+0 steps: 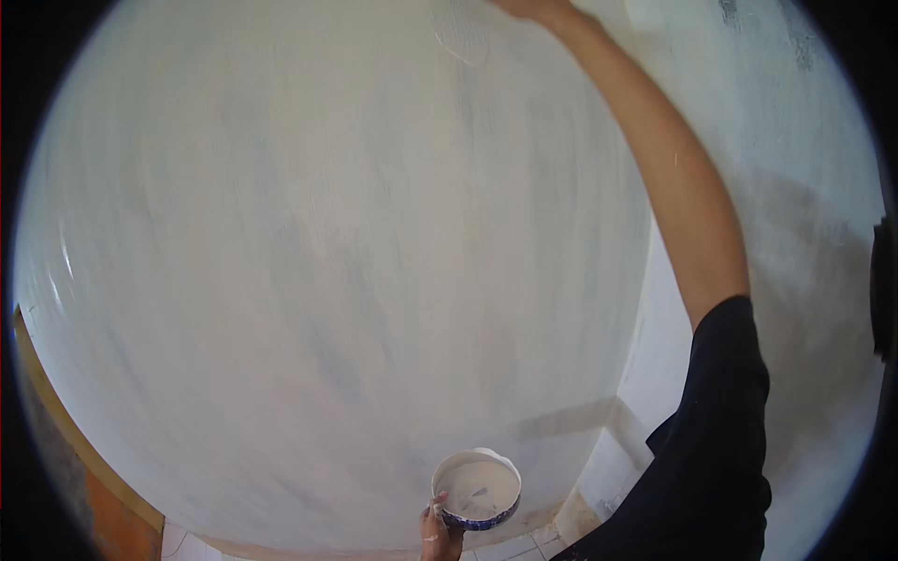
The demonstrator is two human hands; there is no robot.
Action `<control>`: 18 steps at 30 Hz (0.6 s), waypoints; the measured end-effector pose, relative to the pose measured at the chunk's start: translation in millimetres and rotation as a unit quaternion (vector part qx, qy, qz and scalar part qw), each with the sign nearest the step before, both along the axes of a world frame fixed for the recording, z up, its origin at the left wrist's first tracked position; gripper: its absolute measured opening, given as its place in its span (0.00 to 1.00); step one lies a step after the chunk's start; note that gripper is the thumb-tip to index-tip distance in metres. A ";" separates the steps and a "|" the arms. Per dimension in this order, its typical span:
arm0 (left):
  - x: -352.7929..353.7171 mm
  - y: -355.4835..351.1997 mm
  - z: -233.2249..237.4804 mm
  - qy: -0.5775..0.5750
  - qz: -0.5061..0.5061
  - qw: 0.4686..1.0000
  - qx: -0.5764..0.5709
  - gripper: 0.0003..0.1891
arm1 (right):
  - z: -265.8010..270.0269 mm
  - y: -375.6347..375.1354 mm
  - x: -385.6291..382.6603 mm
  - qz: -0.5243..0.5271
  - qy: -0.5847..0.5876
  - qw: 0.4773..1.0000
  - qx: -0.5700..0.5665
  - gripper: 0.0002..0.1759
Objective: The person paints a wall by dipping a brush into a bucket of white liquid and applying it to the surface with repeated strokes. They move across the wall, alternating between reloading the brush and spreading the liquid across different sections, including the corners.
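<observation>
My left hand [439,533] grips a round bowl [482,524] by its rim, with the thumb over the edge. Blue shows on the bowl's outside, and a white, paint-like liquid [475,488] lies inside. White smears mark the hand. My right arm reaches up along the wall [374,234]. Only part of my right hand [531,7] shows at the top edge; its fingers and anything in them are out of sight. Just left of it, a looping wet-looking streak [463,42] marks the wall.
The wall is whitish with uneven grey streaks and meets a second wall [804,187] at a corner on the right. An orange and yellow edge [122,505] stands at lower left. Pale floor tiles [514,547] show below, and a dark object [881,290] sits at far right.
</observation>
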State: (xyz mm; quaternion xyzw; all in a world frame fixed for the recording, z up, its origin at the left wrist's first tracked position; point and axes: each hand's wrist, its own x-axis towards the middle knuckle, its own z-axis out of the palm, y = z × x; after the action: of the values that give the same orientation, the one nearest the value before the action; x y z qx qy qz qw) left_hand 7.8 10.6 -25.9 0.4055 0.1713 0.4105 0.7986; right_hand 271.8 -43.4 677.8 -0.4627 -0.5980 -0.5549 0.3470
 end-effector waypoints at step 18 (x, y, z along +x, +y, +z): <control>-24.3 -43.4 71.8 0.014 0.047 0.997 -0.054 0.28 | 94.4 -33.2 -4.3 0.096 -0.051 0.987 -0.119 0.01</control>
State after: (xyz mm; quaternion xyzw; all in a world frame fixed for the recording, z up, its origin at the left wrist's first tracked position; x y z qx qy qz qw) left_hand -16.5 -32.8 46.0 0.3588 0.2234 0.4315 0.7970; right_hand 267.6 -76.6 772.2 -0.4122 -0.7185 -0.4669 0.3096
